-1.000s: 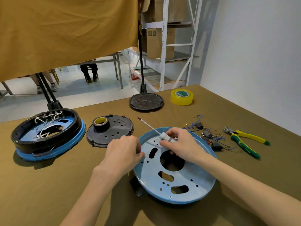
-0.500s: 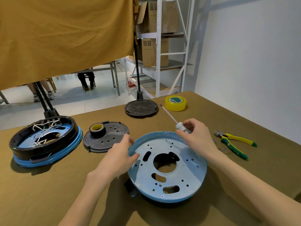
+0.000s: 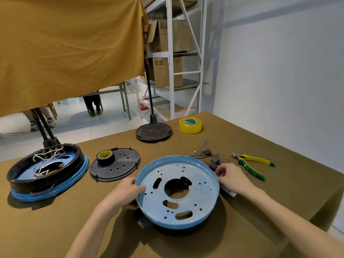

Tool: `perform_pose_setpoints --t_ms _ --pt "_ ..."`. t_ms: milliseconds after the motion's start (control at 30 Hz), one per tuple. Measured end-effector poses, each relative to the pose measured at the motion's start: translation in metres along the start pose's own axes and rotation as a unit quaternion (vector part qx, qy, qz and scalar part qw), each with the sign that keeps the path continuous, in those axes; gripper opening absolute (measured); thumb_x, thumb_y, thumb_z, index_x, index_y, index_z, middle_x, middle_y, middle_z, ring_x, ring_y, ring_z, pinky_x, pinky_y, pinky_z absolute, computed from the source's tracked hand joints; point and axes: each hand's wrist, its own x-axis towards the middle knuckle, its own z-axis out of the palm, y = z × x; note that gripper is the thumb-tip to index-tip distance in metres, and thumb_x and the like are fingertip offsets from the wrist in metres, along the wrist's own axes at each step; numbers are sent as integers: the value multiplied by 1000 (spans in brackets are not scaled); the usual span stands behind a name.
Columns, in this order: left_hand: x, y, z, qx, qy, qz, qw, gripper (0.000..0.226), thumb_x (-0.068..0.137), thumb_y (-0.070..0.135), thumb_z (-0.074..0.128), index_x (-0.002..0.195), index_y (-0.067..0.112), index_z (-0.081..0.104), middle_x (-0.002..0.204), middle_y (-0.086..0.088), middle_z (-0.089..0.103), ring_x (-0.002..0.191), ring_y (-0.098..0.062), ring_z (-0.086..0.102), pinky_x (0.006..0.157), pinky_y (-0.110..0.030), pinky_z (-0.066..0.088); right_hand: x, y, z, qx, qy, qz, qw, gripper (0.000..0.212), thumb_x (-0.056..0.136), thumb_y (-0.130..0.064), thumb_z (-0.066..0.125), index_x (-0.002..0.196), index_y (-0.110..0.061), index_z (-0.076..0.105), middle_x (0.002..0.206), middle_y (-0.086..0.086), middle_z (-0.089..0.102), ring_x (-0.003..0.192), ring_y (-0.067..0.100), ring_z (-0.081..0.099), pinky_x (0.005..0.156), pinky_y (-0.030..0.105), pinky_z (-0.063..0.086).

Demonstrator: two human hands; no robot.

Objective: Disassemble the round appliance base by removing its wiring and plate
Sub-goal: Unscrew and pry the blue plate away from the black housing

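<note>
Plain white wall [image 3: 279, 71], white metal shelving rack [image 3: 170, 58] with cardboard boxes [image 3: 167, 36], hanging mustard-yellow cloth [image 3: 70, 47], pale tiled floor [image 3: 83, 123].

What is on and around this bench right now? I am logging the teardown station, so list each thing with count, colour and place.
Round base: 1, blue rim, pale holed plate, centre front.
Second base: 1, black ring on blue, white wires inside, far left.
Holed disc: 1, black, between the bases.
Tape roll: 1, black with yellow core, on that disc.
Stand foot: 1, black, round, back centre.
Clear tape: 1, yellow, back right.
Loose wiring: 1 pile, blue wires, dark parts, right of base.
Pliers: 1, yellow-green handles, far right.
Table: 1, olive cloth.
Left hand: grips the base's left rim.
Right hand: at the right rim.
</note>
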Motion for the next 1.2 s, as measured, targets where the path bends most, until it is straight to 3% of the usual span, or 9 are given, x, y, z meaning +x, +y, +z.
perform_pose_setpoints --t_ms 200,333,467,600,733,833,900,1067,1200 --pt "-6 8 1 -57 -2 -10 998 18 101 25 57 118 30 53 104 -1 73 90 -17 72 64 -32 56 -10 -46 -15 61 147 -87 983 8 100 -29 60 101 -23 66 97 -5 66 86 8 60 73 31 50" --pt "-7 18 -3 -190 37 -23 981 22 100 18 61 121 19 55 109 -12 71 95 -27 71 76 -40 60 -27 -93 -3 3 11 -200 980 21 101 -42 56 114 -26 62 105 -8 57 95 7 55 79 25 43" --pt "-18 38 -24 -214 161 58 962 20 98 22 66 114 22 54 107 -6 68 90 -21 69 60 -33 54 -37 -125 12 4 -39 -228 973 40 103 -45 51 134 -21 57 126 -1 56 118 16 52 102 34 43" --pt "-37 53 -32 -98 316 232 915 38 87 16 71 111 31 47 105 9 60 100 -16 61 75 -36 54 -46 -167 17 193 -75 -256 944 29 104 -34 55 125 -17 67 117 -6 68 109 7 63 93 23 48" --pt "-49 58 -9 35 412 329 849 56 73 5 75 111 29 43 102 8 51 98 -17 47 76 -30 41 -54 -193 19 482 -212 -134 840 41 106 -34 50 120 0 69 115 17 73 104 29 70 98 41 54" --pt "-50 59 4 31 424 348 835 57 72 7 79 116 21 46 106 5 51 99 -16 46 78 -23 39 -56 -188 10 574 -248 -97 774 55 97 -45 60 121 4 69 119 24 71 105 32 68 97 40 56" --pt "-50 61 14 34 422 365 829 63 71 14 84 121 19 46 111 5 50 103 -15 47 80 -22 44 -59 -180 3 564 -243 -130 779 54 93 -46 64 120 1 71 118 20 72 106 29 70 92 35 57" --pt "-52 59 44 2 357 455 816 67 76 24 78 133 12 44 129 2 48 119 -18 49 98 -33 51 -57 -155 -8 525 -204 -134 815 29 94 -28 71 110 -3 75 113 18 74 109 31 71 98 41 56" --pt "-55 55 64 -83 280 475 830 52 89 22 66 136 22 45 130 13 52 125 -19 54 101 -20 47 -47 -125 -6 585 -232 -74 774 29 99 -14 61 121 4 69 123 23 70 110 34 69 97 42 57"
